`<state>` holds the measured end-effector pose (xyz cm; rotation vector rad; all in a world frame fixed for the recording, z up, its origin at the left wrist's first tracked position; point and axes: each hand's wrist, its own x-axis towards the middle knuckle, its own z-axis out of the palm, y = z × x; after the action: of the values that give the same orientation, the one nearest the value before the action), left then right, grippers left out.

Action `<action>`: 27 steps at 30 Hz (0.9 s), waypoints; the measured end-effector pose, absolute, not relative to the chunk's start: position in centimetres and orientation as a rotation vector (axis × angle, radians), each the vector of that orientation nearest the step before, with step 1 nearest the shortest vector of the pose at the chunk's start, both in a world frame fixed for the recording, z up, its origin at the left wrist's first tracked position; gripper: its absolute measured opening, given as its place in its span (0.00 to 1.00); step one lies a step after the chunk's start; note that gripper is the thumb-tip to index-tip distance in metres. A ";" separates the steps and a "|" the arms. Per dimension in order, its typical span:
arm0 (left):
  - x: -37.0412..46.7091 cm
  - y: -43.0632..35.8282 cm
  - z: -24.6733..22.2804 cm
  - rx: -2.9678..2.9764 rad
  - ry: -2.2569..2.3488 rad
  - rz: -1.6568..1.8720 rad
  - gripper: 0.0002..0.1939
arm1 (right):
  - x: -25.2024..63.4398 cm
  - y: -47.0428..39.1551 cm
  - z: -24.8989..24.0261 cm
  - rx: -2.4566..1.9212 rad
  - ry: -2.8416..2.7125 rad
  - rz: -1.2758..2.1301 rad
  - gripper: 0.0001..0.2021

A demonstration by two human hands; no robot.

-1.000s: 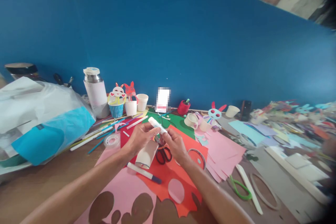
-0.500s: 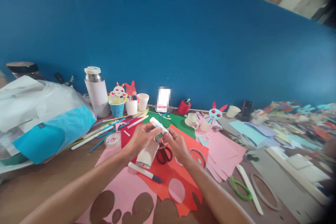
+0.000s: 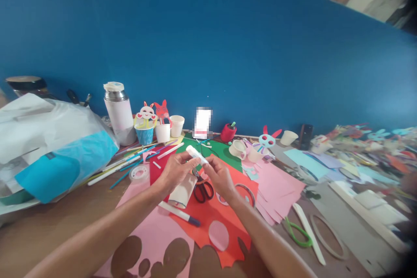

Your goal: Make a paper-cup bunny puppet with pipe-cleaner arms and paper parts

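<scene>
A white glue-stick-like tube [image 3: 196, 154] is held between both hands above the coloured paper. My left hand [image 3: 176, 169] pinches its upper left part, and my right hand [image 3: 219, 176] grips its lower right end. Just below my left hand a white paper cup [image 3: 183, 191] lies on its side. Dark-handled scissors [image 3: 203, 191] rest between the hands on orange paper [image 3: 228, 213]. Nearer the front are a white marker with a dark cap [image 3: 180, 213] and a pink paper oval [image 3: 218, 235].
At the left stand a plastic bag [image 3: 65, 139] and a flask [image 3: 119, 117]. Cups with paper animal masks [image 3: 145, 132] line the blue wall. Pink sheets [image 3: 276, 186], a green pipe cleaner [image 3: 298, 234] and a tape roll [image 3: 139, 173] lie around.
</scene>
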<state>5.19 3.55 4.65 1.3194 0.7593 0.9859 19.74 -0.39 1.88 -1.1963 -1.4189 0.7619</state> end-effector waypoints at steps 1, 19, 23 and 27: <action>5.2 3.5 4.6 1.310 0.763 0.983 0.11 | 19.7 -0.4 1.7 -1.201 -1.407 0.719 0.11; 5.3 3.3 5.2 1.319 0.781 0.967 0.13 | 19.9 -0.9 1.8 -1.390 -1.655 0.289 0.12; 5.0 3.8 5.5 1.291 0.679 1.036 0.12 | 21.5 -0.7 2.6 -1.321 -1.671 0.501 0.17; 4.7 4.1 5.8 1.281 0.702 1.058 0.13 | 24.2 -0.3 3.4 -1.461 -1.744 0.519 0.13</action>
<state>4.72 4.11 5.82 1.2813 0.7016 1.0577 24.21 -0.25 3.41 -1.4613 -1.7441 0.5186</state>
